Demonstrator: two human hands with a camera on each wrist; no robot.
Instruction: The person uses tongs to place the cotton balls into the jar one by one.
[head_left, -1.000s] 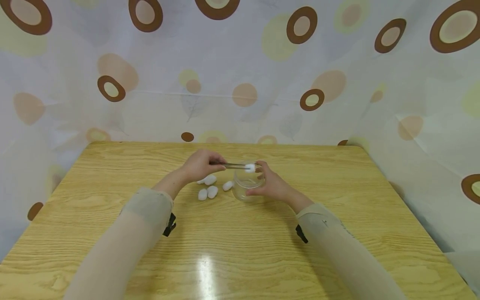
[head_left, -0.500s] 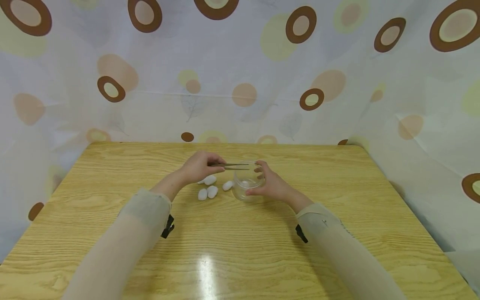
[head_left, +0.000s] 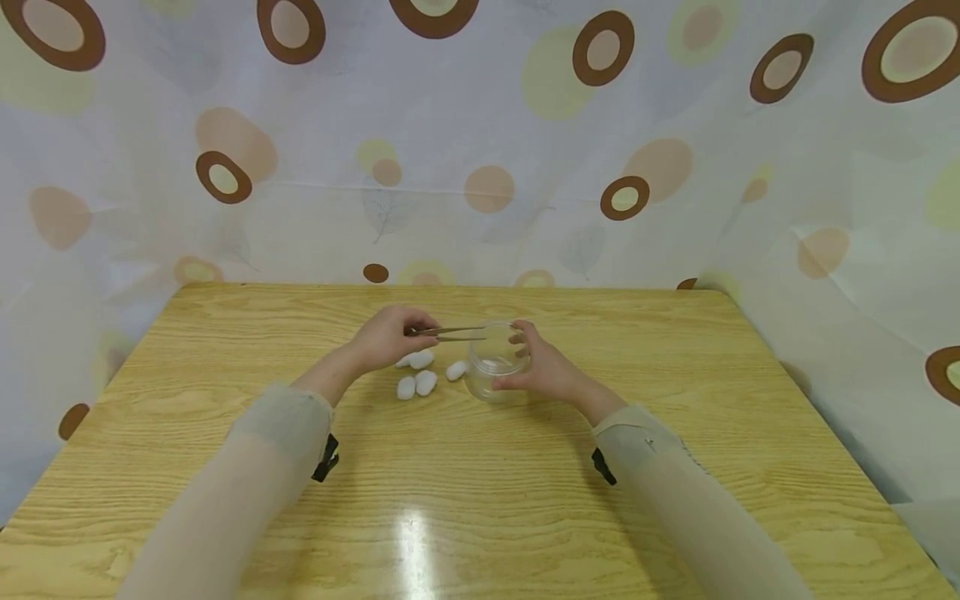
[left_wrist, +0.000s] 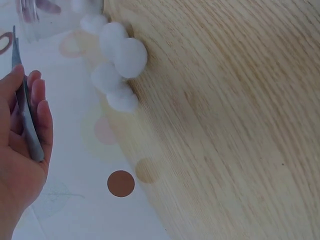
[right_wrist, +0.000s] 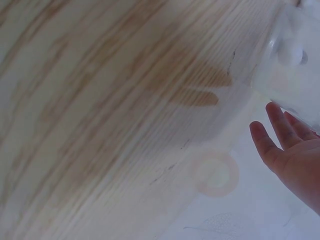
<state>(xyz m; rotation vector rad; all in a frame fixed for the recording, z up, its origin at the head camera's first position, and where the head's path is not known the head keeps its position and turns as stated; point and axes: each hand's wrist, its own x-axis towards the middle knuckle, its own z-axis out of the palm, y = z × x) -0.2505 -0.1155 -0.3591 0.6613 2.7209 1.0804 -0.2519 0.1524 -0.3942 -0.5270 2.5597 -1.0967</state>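
My left hand (head_left: 392,337) pinches metal tweezers (left_wrist: 30,125) between thumb and fingers. Their two tips stand apart with nothing between them, over the left side of a clear glass jar (head_left: 483,388). Thumb and fingers of my right hand (head_left: 549,368) curl round the jar's right side and hold it on the table. In the right wrist view, a white cotton ball (right_wrist: 290,52) shows through the glass. Several more cotton balls (head_left: 425,382) lie loose left of the jar, below and beside my left hand; one (head_left: 456,371) sits close to the jar's wall.
The wooden table (head_left: 480,483) reaches back to a hanging patterned sheet (head_left: 487,150), which also stands at both sides. A light reflection falls on the near tabletop. Dark wrist straps (head_left: 326,458) show under the sleeves.
The cotton ball held in the tweezers a second ago has been let go into the jar. The tweezers' tips have parted, and my left hand has drawn slightly left. My right hand stays put.
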